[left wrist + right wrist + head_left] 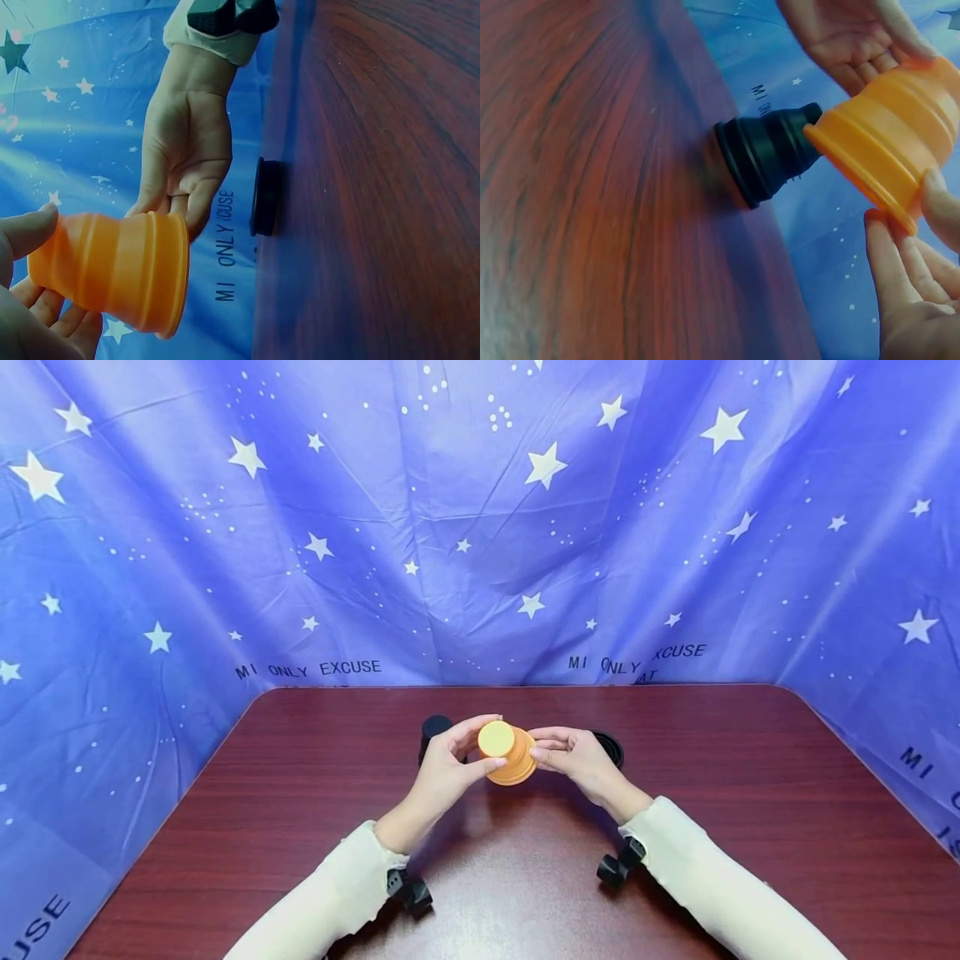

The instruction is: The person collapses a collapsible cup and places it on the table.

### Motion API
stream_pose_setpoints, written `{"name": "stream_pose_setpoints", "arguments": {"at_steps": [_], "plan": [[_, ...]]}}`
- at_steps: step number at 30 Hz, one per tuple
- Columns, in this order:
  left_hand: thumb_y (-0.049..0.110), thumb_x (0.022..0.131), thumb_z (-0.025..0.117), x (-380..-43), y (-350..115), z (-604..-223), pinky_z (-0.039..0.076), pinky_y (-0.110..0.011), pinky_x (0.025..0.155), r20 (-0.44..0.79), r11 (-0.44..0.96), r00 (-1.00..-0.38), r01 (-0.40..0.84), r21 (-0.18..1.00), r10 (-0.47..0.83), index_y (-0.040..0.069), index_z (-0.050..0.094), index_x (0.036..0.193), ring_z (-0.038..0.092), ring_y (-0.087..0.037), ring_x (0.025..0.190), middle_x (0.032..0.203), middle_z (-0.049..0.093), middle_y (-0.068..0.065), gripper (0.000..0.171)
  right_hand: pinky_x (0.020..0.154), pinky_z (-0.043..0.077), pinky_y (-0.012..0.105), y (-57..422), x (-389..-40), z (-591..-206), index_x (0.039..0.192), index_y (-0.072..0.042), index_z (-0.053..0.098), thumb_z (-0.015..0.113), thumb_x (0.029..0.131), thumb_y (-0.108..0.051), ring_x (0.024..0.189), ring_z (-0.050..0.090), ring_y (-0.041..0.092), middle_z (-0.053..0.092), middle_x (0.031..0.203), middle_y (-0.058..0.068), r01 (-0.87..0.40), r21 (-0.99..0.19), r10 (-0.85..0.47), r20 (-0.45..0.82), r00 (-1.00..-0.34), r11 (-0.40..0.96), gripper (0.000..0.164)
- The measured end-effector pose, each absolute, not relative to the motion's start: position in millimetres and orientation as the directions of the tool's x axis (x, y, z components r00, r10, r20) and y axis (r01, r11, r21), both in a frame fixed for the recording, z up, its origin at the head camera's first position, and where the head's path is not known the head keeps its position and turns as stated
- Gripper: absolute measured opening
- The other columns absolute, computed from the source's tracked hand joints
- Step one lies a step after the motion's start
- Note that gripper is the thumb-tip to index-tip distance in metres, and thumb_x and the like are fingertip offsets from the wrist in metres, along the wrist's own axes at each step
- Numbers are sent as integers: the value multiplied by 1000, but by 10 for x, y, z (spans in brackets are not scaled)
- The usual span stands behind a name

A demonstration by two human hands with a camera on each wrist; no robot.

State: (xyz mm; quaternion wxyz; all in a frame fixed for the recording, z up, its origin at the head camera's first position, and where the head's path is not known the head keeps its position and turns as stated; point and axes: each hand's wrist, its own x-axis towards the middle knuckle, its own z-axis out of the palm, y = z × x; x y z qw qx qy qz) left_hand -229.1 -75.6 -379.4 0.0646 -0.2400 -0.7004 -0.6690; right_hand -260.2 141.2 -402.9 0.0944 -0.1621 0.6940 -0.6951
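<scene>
An orange collapsible cup [516, 768] is held up over the table between both hands, expanded, with its narrow base toward the head camera and its wide rim facing down and away. My left hand [444, 770] grips it around the narrow base end, thumb on the near side. With thumb and fingers, my right hand [588, 767] pinches the wide rim from the right. In the left wrist view, the ridged side of the orange cup [124, 270] shows between the two hands. The inside of the cup is hidden.
A black collapsible cup [769, 154] stands expanded, wide end down, on the table behind my left hand. Behind my right hand lies a flat, round black ridged piece [610, 747]. The dark red wooden table [300, 793] ends at a blue star-patterned curtain [465, 585].
</scene>
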Motion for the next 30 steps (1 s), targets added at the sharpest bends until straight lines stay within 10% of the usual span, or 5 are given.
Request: {"name": "stream_pose_setpoints", "arguments": {"at_steps": [14, 30], "plan": [[-5, 77, 72, -2325, -774, -3787, 44, -39, 99, 406, -48, -866, 411, 910, 290, -1, 54, 129, 54, -21, 119, 128, 58, -15, 55, 72, 56, 31, 1517, -2621, -3934, 123, 17, 46, 59, 85, 11, 82, 67, 12, 68, 90, 2, -56, -979, -333, 120, -935, -194, 41], [3, 89, 63, -2473, -795, -3768, 43, -35, 100, 267, -13, -859, 291, 957, 437, -4, 49, 133, 50, -28, 124, 132, 54, -19, 47, 69, 55, 26, 1666, -2605, -3898, 119, 11, 55, 71, 80, 1, 81, 66, 13, 69, 93, 1, -327, -945, -513, 278, -813, 7, 43]]}}
